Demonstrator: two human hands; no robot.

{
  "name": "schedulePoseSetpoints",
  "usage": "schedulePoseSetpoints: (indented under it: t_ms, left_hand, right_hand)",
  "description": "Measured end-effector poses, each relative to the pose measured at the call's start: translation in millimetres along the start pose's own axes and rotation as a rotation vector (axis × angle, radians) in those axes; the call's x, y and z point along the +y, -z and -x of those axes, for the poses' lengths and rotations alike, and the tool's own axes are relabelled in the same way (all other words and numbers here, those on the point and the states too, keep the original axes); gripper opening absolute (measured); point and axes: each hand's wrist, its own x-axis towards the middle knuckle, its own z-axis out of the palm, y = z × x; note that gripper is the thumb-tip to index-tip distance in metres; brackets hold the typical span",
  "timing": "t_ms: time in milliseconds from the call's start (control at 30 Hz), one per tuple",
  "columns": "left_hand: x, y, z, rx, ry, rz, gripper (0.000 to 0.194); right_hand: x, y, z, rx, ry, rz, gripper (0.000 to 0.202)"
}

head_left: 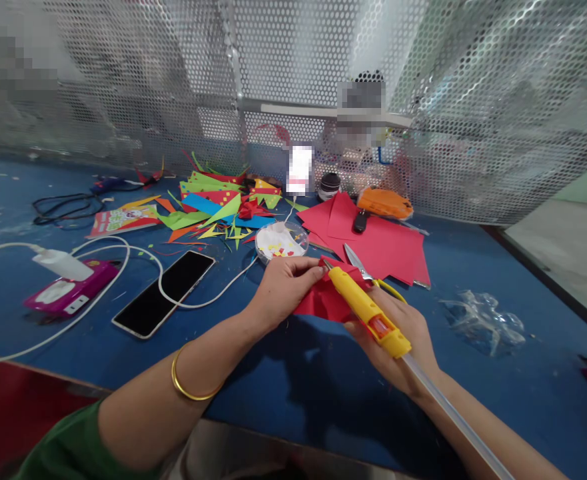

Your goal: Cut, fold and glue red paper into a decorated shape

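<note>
A folded piece of red paper (329, 298) is held above the blue table. My left hand (284, 285) pinches its upper left edge between thumb and fingers. My right hand (406, 340) is wrapped round a yellow glue gun (366, 308), with a long clear glue stick (453, 413) running out of its back end. The gun's nozzle is at the red paper, close to my left fingertips. Scissors with yellow handles (390, 291) show just beyond my right hand, their blades pointing away to the upper left.
Red sheets (373, 243) and an orange pouch (384, 203) are at the back right, coloured paper strips (223, 207) at the back left. A round dish (303, 239) stands beyond my hands. Left are a phone (166, 293), white cable and purple power strip (70, 293); right, clear plastic (488, 321).
</note>
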Motion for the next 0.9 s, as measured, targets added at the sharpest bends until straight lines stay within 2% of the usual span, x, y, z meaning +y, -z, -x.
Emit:
schedulePoseSetpoints:
  t_ms: [900]
  left_hand:
    - [-1.6, 0.6, 0.3, 0.002, -0.013, -0.014, 0.019]
  right_hand:
    - [-1.3, 0.7, -0.1, 0.007, 0.0, 0.033, 0.028]
